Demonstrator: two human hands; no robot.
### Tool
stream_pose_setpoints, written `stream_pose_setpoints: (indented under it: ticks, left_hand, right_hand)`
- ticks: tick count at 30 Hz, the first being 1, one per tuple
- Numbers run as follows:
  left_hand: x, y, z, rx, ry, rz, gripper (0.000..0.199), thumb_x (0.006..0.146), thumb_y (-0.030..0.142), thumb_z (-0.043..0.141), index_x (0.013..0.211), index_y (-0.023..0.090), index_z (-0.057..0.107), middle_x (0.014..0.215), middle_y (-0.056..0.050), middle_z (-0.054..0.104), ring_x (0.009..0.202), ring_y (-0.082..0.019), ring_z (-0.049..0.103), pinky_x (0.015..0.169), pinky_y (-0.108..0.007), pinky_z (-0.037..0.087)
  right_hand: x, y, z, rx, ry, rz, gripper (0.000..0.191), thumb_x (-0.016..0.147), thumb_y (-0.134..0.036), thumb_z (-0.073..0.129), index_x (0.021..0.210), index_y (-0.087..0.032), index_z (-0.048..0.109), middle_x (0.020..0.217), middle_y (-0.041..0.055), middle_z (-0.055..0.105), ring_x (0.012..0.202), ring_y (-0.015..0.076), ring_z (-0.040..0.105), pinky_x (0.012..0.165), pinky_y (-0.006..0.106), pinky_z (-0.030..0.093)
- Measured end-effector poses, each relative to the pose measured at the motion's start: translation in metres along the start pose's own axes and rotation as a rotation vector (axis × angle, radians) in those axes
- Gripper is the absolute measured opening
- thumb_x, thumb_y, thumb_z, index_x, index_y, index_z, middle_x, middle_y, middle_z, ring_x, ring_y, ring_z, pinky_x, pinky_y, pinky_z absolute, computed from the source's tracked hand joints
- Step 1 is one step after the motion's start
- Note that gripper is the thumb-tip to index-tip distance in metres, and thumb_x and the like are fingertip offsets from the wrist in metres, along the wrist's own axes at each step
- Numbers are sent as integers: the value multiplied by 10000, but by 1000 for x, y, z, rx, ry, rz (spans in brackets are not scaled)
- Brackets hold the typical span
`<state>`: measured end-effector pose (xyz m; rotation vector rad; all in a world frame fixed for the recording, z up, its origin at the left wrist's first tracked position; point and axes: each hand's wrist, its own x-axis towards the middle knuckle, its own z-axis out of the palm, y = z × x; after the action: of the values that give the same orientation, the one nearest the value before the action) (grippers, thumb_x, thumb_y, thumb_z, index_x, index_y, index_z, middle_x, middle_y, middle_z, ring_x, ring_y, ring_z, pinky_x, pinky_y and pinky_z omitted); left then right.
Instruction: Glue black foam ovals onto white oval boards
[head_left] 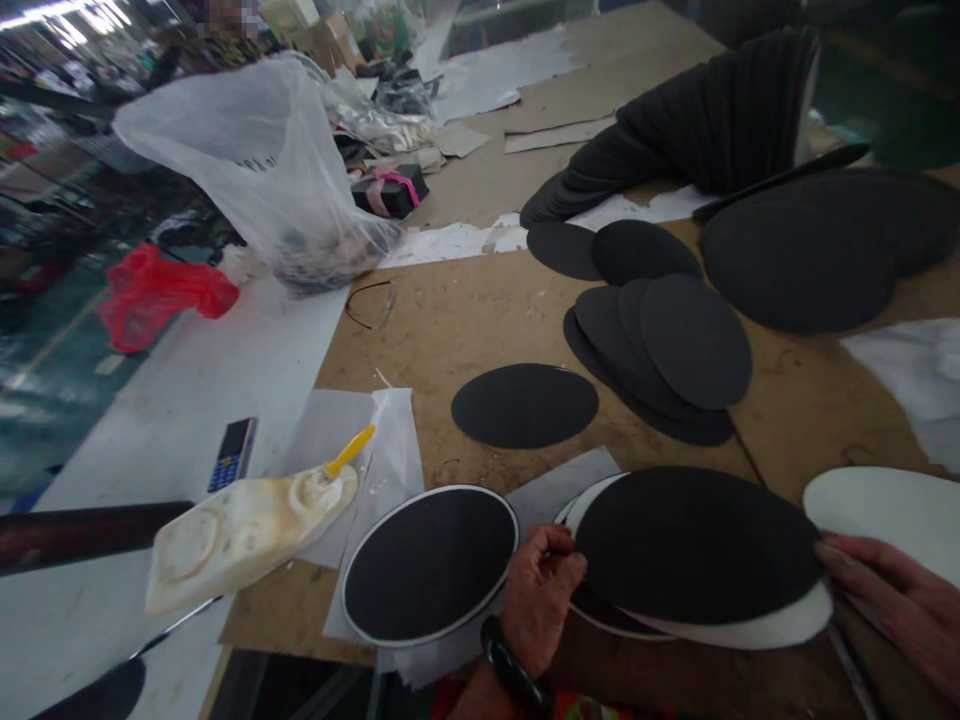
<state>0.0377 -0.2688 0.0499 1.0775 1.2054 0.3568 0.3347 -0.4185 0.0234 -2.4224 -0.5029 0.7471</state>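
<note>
The person holds a black oval (697, 545) near the table's front edge, above a white oval (780, 625) that peeks out below it. The left hand (544, 590), a dark band (514, 665) at its wrist, has thumb and fingers pinched on the oval's left end. The right hand (896, 600) touches the other end with its fingertips; I can't tell whether they close beneath it.

Space is tight here. A white-rimmed black oval (431, 565) lies right beside the left hand, and a second white oval (885, 510) sits partly behind the right. Beyond, a single black oval (525, 405) lies flat, near an overlapping pile (694, 340), with a long fanned row (697, 120) farther back.

To the left I see a pale container (240, 545) with a yellow handle (351, 450) sticking up, a phone (232, 453) just past it, then eyeglasses (371, 305). A big clear bag (247, 160) and a red bag (161, 295) crowd the far left, near a ribboned black box (390, 190).
</note>
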Motion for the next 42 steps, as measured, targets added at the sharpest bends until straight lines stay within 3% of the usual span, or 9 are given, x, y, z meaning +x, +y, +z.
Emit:
stream_pose_setpoints:
  ticks: [3,9,16,21,25,30,34,42]
  left_hand:
    - [-1,-7,-12,-14,-2,-29,220,704,343,596,808,156,546,877,-37,585,775,-158,531,723,-268,421]
    - [-6,-19,-22,30,-29,-44,249,726,363,590,845,145,568,870,-53,618,801,-182,562,751,-292,438]
    - [-7,-28,-25,-9,-33,-73,274,702,369,610,855,143,584,869,-65,642,800,-198,589,762,-309,454]
    - [-14,-17,-30,33,15,-39,271,679,401,620,799,160,591,936,-57,622,828,-187,572,754,-275,438]
    - [-25,-8,-27,121,-23,-52,240,704,408,593,750,173,569,709,10,542,672,-135,490,623,-231,387]
    - [-26,-25,-16,124,-108,-135,199,711,368,561,707,171,530,647,26,485,632,-124,447,590,-233,355]
    - [-20,-33,-15,140,-52,-151,202,718,371,555,728,171,536,668,18,514,651,-135,467,621,-249,372]
    - [-10,-27,-22,156,51,-104,302,710,470,585,760,174,564,679,12,549,662,-155,504,609,-249,396]
  right_hand:
    - [-10,-17,11,115,-104,91,452,543,-612,563,774,-231,634,802,67,720,764,282,660,663,354,509]
    - [-3,-1,31,94,-80,75,416,618,-557,582,833,-203,626,823,65,706,796,258,631,712,340,465]
    - [-6,-12,33,136,-59,17,394,601,-542,610,777,-190,644,890,82,695,827,264,627,747,354,470]
    - [-19,-20,21,184,-78,8,375,597,-543,617,778,-216,645,991,63,687,887,256,623,744,334,488]
    - [-41,-23,-1,141,-51,62,406,580,-601,606,763,-239,629,718,28,686,664,220,623,565,304,494]
    - [-58,-20,-10,249,-43,162,430,421,-623,670,605,-239,612,541,28,633,487,199,572,427,290,469]
    - [-52,-13,-1,270,-76,131,375,488,-567,684,643,-231,621,551,13,628,511,180,571,468,265,478]
    - [-27,-15,18,216,-21,-24,293,614,-484,649,734,-219,615,654,5,641,610,165,582,557,237,467]
